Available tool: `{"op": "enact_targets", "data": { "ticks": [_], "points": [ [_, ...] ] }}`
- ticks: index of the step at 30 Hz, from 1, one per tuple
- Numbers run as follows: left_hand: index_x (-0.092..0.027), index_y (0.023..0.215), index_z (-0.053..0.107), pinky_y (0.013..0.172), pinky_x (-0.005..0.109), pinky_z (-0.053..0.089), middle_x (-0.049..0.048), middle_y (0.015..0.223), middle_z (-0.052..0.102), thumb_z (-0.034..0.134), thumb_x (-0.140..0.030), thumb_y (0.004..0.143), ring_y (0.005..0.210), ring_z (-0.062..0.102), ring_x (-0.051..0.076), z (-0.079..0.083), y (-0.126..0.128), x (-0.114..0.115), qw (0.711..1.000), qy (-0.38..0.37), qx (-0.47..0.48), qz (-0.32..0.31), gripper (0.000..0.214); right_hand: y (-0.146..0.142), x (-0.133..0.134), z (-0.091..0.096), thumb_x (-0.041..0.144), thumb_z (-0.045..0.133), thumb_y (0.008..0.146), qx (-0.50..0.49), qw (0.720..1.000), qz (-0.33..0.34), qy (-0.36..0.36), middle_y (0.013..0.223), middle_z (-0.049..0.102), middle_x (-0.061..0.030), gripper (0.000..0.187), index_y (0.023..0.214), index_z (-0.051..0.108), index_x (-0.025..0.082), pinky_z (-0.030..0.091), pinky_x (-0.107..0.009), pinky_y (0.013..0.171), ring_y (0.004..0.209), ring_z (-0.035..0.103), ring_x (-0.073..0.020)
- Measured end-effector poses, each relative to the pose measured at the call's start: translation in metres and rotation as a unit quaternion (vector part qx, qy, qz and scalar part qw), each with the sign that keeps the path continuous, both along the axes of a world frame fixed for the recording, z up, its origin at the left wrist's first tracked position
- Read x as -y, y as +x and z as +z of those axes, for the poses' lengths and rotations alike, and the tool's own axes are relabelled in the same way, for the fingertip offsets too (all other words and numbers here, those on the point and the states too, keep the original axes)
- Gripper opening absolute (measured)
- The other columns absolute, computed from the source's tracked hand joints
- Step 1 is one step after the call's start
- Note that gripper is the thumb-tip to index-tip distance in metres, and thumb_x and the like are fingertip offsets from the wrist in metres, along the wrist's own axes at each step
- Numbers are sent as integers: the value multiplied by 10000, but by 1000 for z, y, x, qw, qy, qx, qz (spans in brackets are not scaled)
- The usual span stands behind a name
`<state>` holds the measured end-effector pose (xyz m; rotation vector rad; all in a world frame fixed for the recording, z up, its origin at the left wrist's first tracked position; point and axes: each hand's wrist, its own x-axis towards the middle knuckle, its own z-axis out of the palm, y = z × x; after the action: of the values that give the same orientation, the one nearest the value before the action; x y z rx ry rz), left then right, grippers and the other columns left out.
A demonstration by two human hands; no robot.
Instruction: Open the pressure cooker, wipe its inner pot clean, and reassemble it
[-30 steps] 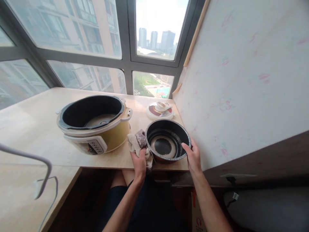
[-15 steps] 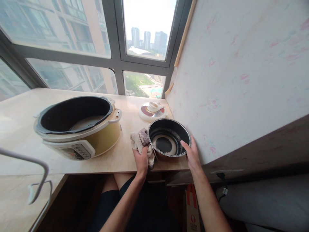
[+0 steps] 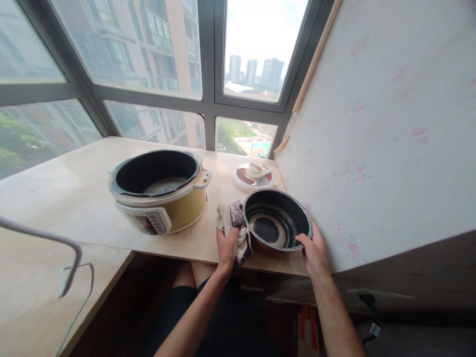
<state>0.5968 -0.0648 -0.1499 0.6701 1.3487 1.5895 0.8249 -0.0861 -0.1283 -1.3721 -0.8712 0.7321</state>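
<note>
A black inner pot (image 3: 265, 229) is tilted a little toward me near the front edge of the counter. My right hand (image 3: 314, 245) grips its right rim, thumb over the inside. On the pot's left, my left hand (image 3: 227, 248) is closed on a bunched grey and beige cloth (image 3: 232, 216) beside the pot's outer wall; whether the cloth touches the pot I cannot tell. Further left stands the pressure cooker body (image 3: 186, 208), yellowish with a white rim and control panel, its top uncovered. Behind the pot lies the cooker lid (image 3: 255, 176), white and brown with a handle.
The pale wooden counter (image 3: 85, 173) runs along the windows. A flowered wall (image 3: 372, 148) rises close on the right. A white bent tube (image 3: 70, 248) juts in at the left. Below right are a paper bag (image 3: 308, 332) and a black plug (image 3: 367, 300).
The view has swung left, so everything appears further right. Both hands keep their hold on the cloth and the inner pot, with little other movement visible.
</note>
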Motion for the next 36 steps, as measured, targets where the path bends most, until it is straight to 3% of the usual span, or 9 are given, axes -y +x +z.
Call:
{"op": "enact_targets", "data": {
  "ticks": [6, 9, 18, 24, 29, 31, 33, 36],
  "points": [
    [-150, 1104, 650, 878, 349, 543, 73, 986, 727, 696, -246, 684, 940, 696, 234, -2, -17, 4, 1000, -13, 13, 3, 433, 15, -13, -1, 287, 748, 604, -11, 998, -11, -56, 937, 749, -24, 479, 1074, 697, 208, 563, -388, 831, 889, 681, -260],
    [-149, 1096, 643, 871, 356, 541, 78, 991, 728, 697, -264, 691, 926, 699, 237, -6, -25, 9, 999, -23, 21, 15, 424, 18, -17, 2, 300, 792, 556, -51, 994, 4, -93, 854, 748, -6, 465, 1003, 691, 217, 568, -369, 768, 816, 686, -249],
    [-159, 1103, 645, 945, 372, 509, 74, 1010, 720, 705, -243, 672, 986, 692, 233, -5, -48, 10, 999, -19, -6, 49, 444, 11, -16, 0, 308, 811, 547, -72, 993, -8, -89, 925, 763, 0, 517, 1038, 672, 230, 562, -408, 893, 913, 701, -261],
    [-148, 1073, 653, 883, 335, 525, 63, 961, 704, 663, -273, 656, 942, 683, 236, 10, -56, 21, 998, 0, 4, 67, 436, 3, -11, 4, 521, 770, 696, -21, 997, 32, -64, 1237, 706, -61, 587, 1193, 646, 237, 448, -481, 1110, 1229, 613, -313],
    [-153, 1102, 637, 851, 345, 530, 72, 976, 685, 582, -279, 700, 923, 655, 248, 20, -63, 39, 994, -3, -4, 107, 424, -21, 21, 17, 520, 734, 774, 83, 993, -86, -13, 1614, 353, -105, 821, 1479, 435, 222, 246, -473, 1246, 1511, 282, -320],
    [-159, 1107, 635, 857, 354, 524, 68, 963, 675, 567, -267, 718, 913, 648, 248, 24, -64, 45, 993, -7, -17, 120, 409, -42, 42, 28, 469, 695, 842, 110, 990, -61, 58, 1618, 342, -106, 773, 1510, 398, 218, 220, -470, 1255, 1511, 287, -297],
    [-170, 1118, 637, 873, 352, 518, 61, 967, 666, 563, -249, 731, 920, 648, 239, 29, -62, 51, 992, 3, -33, 122, 401, -67, 63, 38, 407, 670, 884, 129, 986, 10, 109, 1579, 410, -83, 652, 1475, 449, 242, 214, -477, 1257, 1499, 316, -280],
    [-179, 1161, 633, 895, 356, 521, 56, 981, 661, 568, -221, 720, 946, 653, 238, 42, -48, 64, 991, 32, -42, 122, 448, -102, 85, 47, 359, 642, 920, 120, 976, 152, 101, 1577, 422, -38, 590, 1476, 454, 304, 225, -493, 1253, 1490, 336, -268]
  ]
}}
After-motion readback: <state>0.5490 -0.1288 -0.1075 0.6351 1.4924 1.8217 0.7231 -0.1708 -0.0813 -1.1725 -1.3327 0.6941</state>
